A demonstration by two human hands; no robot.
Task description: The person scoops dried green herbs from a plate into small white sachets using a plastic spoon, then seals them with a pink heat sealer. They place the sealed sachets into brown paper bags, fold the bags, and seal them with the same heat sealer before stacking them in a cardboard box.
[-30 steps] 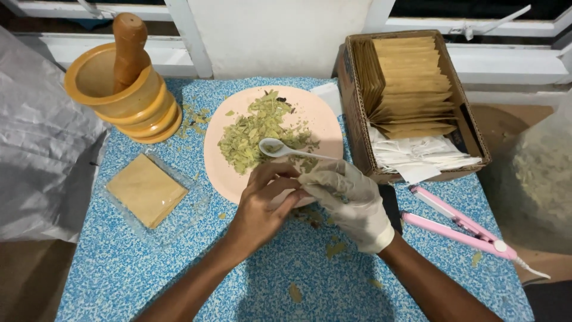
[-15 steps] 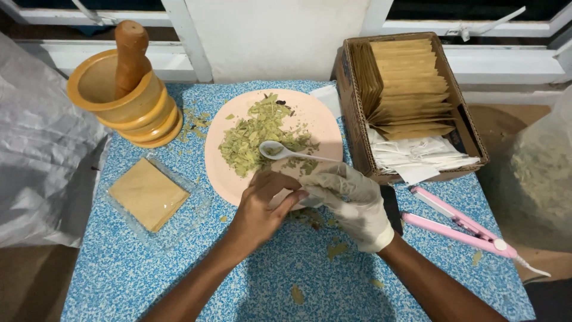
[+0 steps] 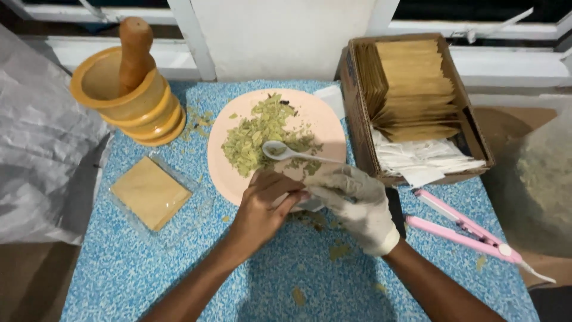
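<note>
While both hands meet at pink plate [image 3: 325, 122] near edge: left hand [image 3: 262, 209] bare, right hand [image 3: 354, 206] gloved, pinching small white sachet [image 3: 307, 203] together; white spoon [image 3: 292, 152] just beyond, handle pointing right, nearer right hand.

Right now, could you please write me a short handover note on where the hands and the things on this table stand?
Left hand, bare, and right hand, in a white glove, are pinched together over a small white thing at the near rim of the pink plate; what it is cannot be told.
White spoon lies on the plate, bowl in the heap of crushed green leaves.
Cardboard box at right holds tan and white sachets.
Pink sealing tongs lie beside the right hand.
Wooden mortar and pestle stand far left; one tan sachet lies in a clear tray.
Most leaves are on the plate; crumbs litter the blue tabletop.
</note>
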